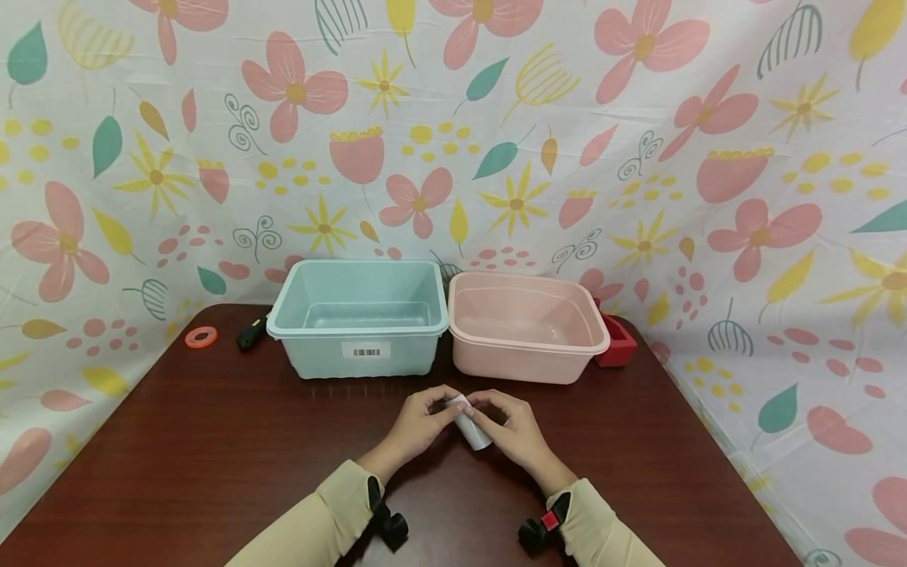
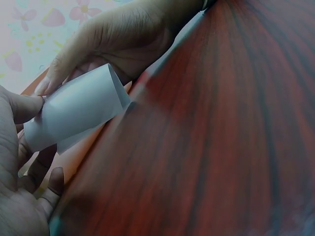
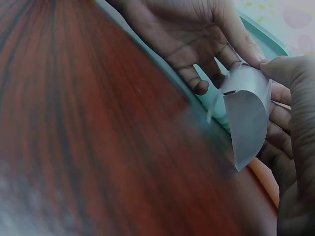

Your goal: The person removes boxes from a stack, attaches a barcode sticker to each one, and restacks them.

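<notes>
A white sheet of paper (image 1: 476,433), curled into a short tube, is held just above the brown table, in front of the two basins. My left hand (image 1: 416,429) pinches its upper end from the left between thumb and fingers. From the other side my right hand (image 1: 520,433) pinches the same end, the thumbs meeting on top. In the left wrist view the paper roll (image 2: 81,105) has a loose edge hanging below. The right wrist view looks into the open lower end of the roll (image 3: 248,125), where the layers stand apart.
Behind the hands stand a light blue basin (image 1: 312,354) with a barcode label and a pink basin (image 1: 524,366). A red box (image 1: 618,350) is partly hidden at right. An orange ring (image 1: 201,337) and a dark-handled tool (image 1: 251,334) lie at far left. Floral cloth (image 1: 453,102) hangs behind.
</notes>
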The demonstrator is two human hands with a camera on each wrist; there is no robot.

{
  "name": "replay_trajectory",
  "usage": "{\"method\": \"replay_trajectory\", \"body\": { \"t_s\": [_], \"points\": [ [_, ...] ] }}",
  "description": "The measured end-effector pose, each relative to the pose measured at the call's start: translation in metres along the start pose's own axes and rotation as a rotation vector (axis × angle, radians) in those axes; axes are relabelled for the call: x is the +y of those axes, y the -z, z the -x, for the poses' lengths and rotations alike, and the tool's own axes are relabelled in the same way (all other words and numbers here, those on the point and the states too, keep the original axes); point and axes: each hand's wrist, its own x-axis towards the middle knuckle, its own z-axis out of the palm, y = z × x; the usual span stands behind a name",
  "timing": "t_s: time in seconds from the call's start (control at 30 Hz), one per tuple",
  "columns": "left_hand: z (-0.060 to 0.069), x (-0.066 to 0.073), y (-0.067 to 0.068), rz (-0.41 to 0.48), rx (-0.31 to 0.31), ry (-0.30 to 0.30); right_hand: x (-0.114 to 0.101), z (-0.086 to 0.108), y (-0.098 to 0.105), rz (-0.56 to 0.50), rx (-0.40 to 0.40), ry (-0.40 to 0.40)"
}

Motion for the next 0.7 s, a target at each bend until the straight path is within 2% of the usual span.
{"method": "replay_trajectory", "body": {
  "t_s": [0.17, 0.23, 0.7],
  "points": [
    [-0.005, -0.024, -0.005, -0.002, 0.008, -0.016, 0.000, 0.000, 0.000, 0.001, 0.012, -0.007],
    [-0.006, -0.029, -0.005, 0.005, 0.004, -0.019, 0.001, 0.000, 0.000, 0.002, 0.019, -0.008],
    [-0.006, -0.032, -0.002, -0.056, -0.007, -0.043, 0.002, 0.001, 0.000, -0.018, 0.051, -0.071]
  ]
}}
